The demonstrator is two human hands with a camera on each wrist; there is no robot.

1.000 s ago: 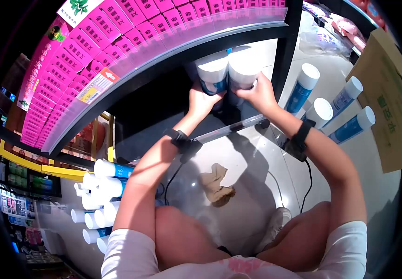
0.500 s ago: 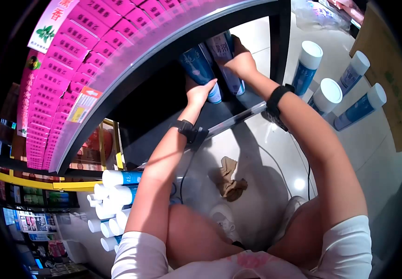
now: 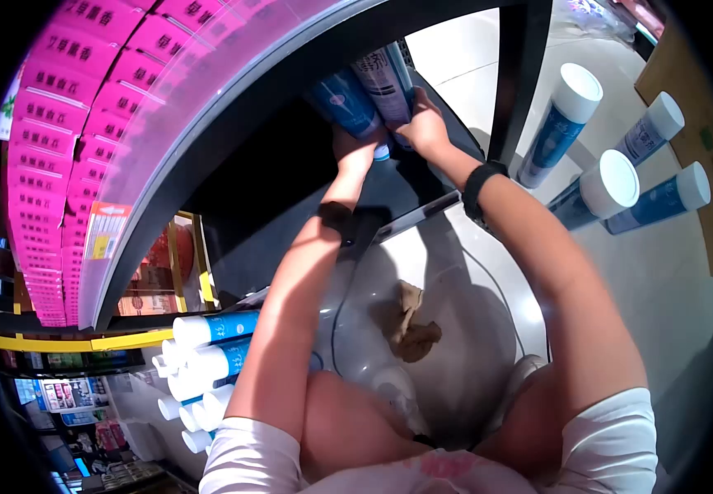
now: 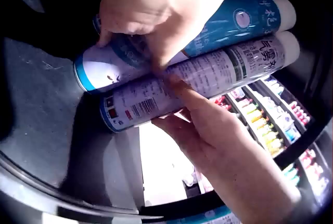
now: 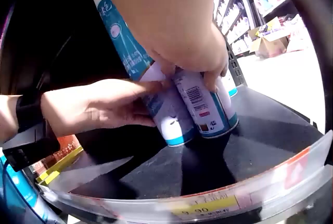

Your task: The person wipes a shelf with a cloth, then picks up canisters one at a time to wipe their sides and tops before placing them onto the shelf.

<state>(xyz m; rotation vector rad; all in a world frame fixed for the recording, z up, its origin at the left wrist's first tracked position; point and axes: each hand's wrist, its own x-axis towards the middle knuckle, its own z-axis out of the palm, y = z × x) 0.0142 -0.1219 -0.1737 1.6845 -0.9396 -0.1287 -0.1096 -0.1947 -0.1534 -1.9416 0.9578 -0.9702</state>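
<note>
My L hand [image 3: 355, 154] curled round blue can [image 3: 344, 103], opened only abt as wide as its body. R hand [image 3: 426, 130] likewise wraps 2nd can [image 3: 386, 81], the one w/ dark lettering; thumbs nearly meet betw. them. Both side by side, bases low at black shelf [image 5: 265, 135] (can't tell if fully seated). Pink boxes [image 3: 56, 78] racked above; more cans [image 3: 558, 136] on floor, my R.

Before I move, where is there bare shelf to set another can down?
The black shelf is bare between the held cans and the front price strip, and left of the left grip; its back is lost in shadow. Crowded: between left and right grip, and on the floor beside the cardboard box, where four cans stand.
</note>
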